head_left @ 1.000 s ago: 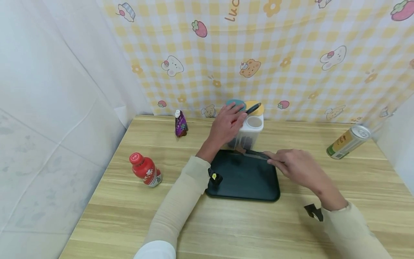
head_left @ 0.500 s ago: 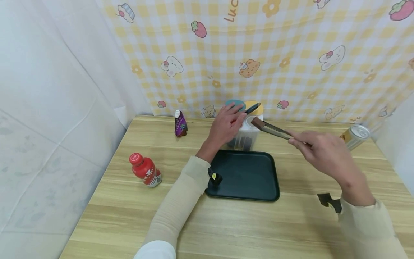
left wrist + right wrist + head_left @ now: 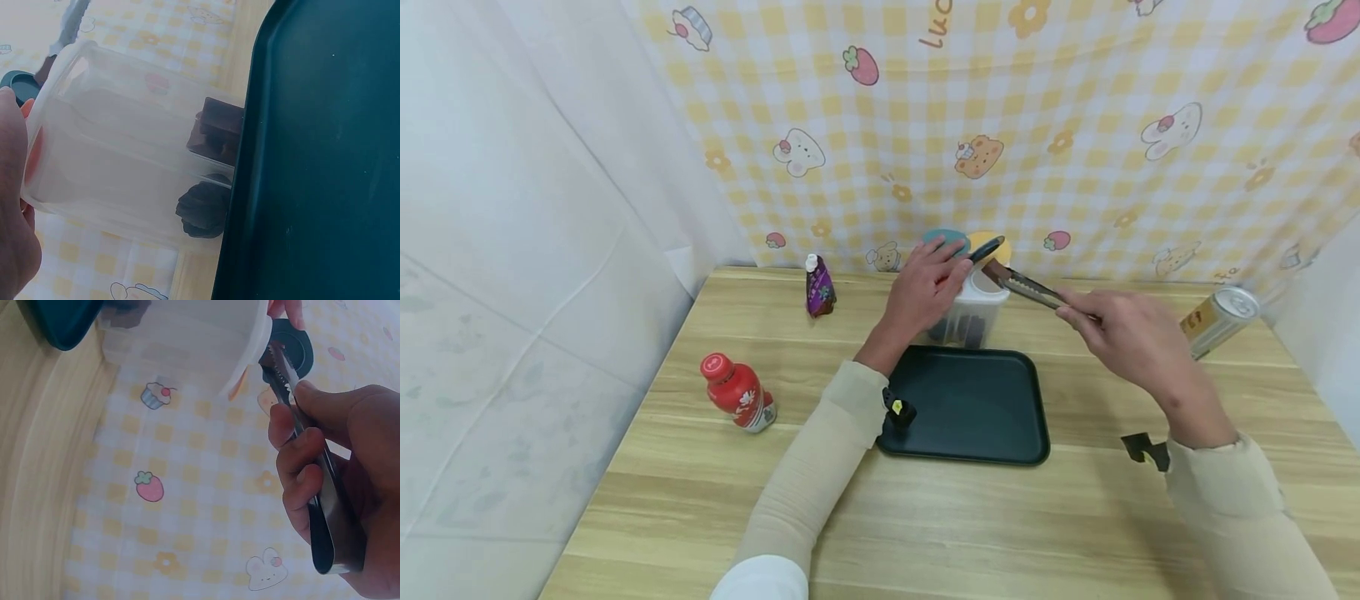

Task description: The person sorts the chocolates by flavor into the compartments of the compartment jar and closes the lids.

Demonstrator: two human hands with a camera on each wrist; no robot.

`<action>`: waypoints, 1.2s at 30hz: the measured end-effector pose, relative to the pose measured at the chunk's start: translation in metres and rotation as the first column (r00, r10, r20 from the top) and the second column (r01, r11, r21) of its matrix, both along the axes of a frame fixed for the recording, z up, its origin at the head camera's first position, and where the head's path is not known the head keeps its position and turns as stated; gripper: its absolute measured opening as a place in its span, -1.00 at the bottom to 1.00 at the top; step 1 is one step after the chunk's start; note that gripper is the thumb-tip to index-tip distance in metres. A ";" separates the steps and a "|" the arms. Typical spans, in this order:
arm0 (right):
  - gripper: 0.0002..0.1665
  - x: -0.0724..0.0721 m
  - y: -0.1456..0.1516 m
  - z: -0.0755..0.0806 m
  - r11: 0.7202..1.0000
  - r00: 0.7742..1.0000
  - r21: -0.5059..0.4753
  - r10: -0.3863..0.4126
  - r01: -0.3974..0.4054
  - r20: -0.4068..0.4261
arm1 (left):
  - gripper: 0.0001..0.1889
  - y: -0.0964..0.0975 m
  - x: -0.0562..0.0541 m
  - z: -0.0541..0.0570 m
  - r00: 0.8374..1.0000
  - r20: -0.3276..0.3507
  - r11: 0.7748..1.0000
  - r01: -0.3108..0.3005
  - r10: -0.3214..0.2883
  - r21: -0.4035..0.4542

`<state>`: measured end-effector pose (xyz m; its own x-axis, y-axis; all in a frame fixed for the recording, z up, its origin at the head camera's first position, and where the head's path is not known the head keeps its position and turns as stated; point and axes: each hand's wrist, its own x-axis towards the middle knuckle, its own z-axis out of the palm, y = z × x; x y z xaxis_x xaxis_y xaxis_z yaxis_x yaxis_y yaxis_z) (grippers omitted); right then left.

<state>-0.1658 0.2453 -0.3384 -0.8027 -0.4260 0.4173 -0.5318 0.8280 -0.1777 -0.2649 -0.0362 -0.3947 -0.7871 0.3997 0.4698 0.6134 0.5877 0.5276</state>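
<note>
A clear storage container (image 3: 970, 321) with a white top stands behind the dark green tray (image 3: 966, 408). My left hand (image 3: 925, 287) rests on its top, fingers laid over the blue lid (image 3: 946, 240). A dark flip lid (image 3: 987, 249) stands raised by the thumb. My right hand (image 3: 1127, 337) grips metal tongs (image 3: 1033, 289), also plain in the right wrist view. Between the tong tips a brown block (image 3: 996, 272) is held at the uncovered round opening (image 3: 988, 283). Through the wall, the left wrist view shows brown blocks (image 3: 219, 128) and a dark lumpy piece (image 3: 205, 209).
On the left of the wooden table stand a red bottle (image 3: 737, 392) and a purple pouch (image 3: 819, 287) with a white cap. To the right is a tilted can (image 3: 1221, 321), partly behind my right hand. A yellow checked cloth (image 3: 880, 150) hangs behind.
My right hand has lifted the brown block in the tongs from the tray's back edge up to the container's opening, then shifted slightly left. My left hand has stayed on the container.
</note>
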 end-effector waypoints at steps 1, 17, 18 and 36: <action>-0.61 -0.001 0.000 0.000 1.000 1.000 0.000 -0.001 0.001 0.012 | -0.57 0.000 0.000 0.000 1.000 0.001 1.000 0.000 0.000 0.003; -0.59 -0.001 -0.001 0.001 1.000 0.996 0.009 -0.029 0.029 0.084 | -0.57 -0.001 0.000 0.002 1.000 0.000 1.000 0.001 -0.001 0.012; -0.58 0.000 -0.002 0.001 0.999 0.995 0.010 -0.034 0.033 0.096 | -0.57 -0.001 0.001 0.001 1.000 0.001 1.000 0.000 0.000 0.009; -0.56 0.001 -0.002 0.001 0.999 0.984 -0.013 -0.047 0.050 0.171 | -0.55 0.000 0.001 0.001 1.000 0.005 1.000 -0.008 0.008 -0.010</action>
